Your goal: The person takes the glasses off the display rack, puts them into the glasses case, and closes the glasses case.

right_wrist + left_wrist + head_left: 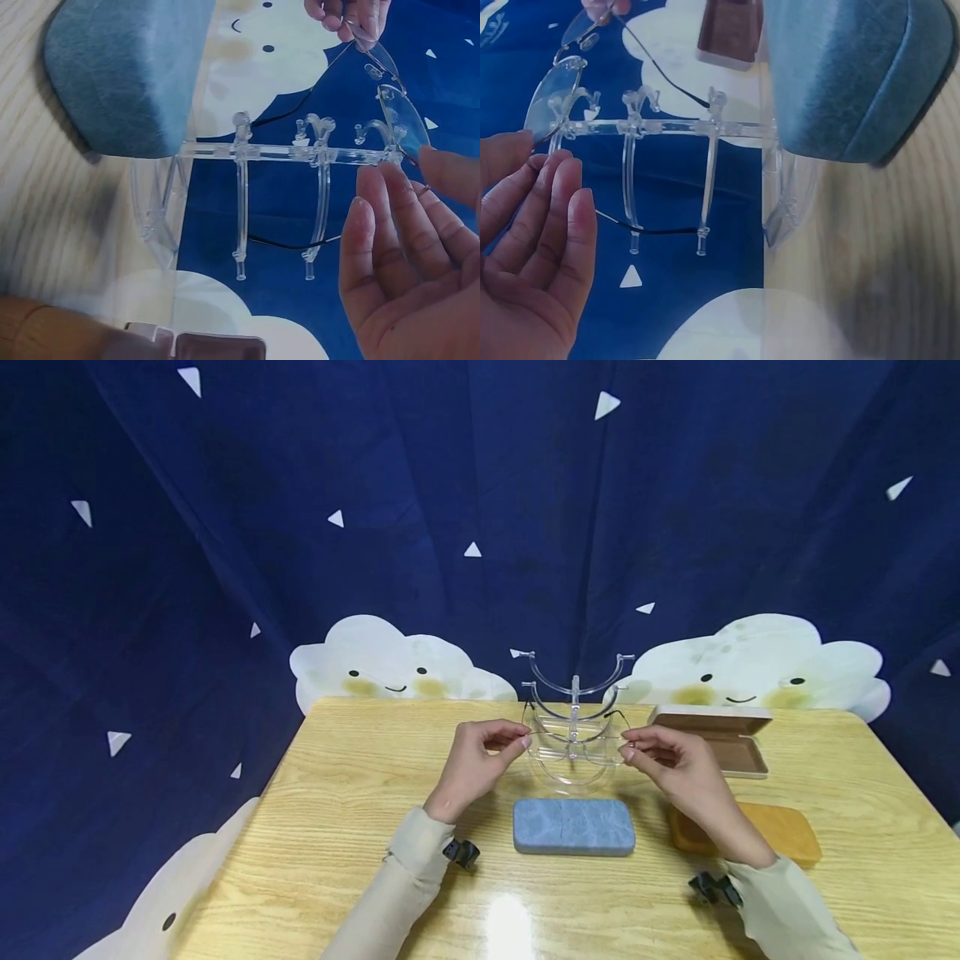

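A pair of thin-rimmed eyeglasses (553, 96) is held between both hands, its dark-tipped temples pointing at a clear display stand (575, 697) with curved arms. My left hand (480, 764) pinches the frame's left edge between thumb and fingers. At the opposite edge, my right hand (681, 770) pinches the frame the same way. In the wrist views the temples reach alongside the stand's arms; whether they rest on them I cannot tell. Just in front of the stand lies a closed blue glasses case (573, 827).
An orange case (780, 832) lies partly behind the right forearm. Behind it, an open case (738, 753) with a brown inside stands near the back edge of the wooden table (352, 768). A dark blue curtain (450, 460) with clouds hangs behind.
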Demonstrator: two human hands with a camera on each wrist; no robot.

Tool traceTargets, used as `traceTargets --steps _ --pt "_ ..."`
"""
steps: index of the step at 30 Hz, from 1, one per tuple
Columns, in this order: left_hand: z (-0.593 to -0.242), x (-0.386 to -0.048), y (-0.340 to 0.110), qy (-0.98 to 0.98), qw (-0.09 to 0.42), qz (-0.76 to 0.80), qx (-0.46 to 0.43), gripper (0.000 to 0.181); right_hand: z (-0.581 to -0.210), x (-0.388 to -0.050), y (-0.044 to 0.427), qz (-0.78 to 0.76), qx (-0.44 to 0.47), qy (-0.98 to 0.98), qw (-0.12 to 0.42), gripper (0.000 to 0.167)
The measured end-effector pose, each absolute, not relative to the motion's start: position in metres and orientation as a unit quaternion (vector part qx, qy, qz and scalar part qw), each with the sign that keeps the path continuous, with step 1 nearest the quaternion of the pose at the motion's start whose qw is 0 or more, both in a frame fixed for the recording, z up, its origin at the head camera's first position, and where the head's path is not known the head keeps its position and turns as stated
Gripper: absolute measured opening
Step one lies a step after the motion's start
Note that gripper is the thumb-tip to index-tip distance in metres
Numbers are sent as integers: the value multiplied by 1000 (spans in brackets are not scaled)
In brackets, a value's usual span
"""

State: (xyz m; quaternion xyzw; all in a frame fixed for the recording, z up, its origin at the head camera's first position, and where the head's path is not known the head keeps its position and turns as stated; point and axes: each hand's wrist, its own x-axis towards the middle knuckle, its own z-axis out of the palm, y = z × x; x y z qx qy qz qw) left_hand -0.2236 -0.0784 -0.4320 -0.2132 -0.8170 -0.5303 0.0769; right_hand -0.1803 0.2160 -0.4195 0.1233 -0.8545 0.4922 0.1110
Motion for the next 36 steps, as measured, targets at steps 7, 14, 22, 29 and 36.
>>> traceTargets --steps 7,14,22,29,36 --pt "-421 -217 -79 -816 95 -525 -221 12 -412 -175 215 489 123 -855 123 16" --pt "-409 -210 -80 -805 111 -536 -229 12 -400 -167 213 497 125 -848 140 15" --pt "-397 -202 -82 -789 134 -546 -247 10 -388 -159 213 512 137 -834 154 17" --pt "-390 -195 -83 -774 161 -550 -270 10 -379 -151 213 521 149 -823 170 17" --pt "-381 -187 -84 -762 189 -552 -281 11 -370 -142 210 528 157 -814 183 18"
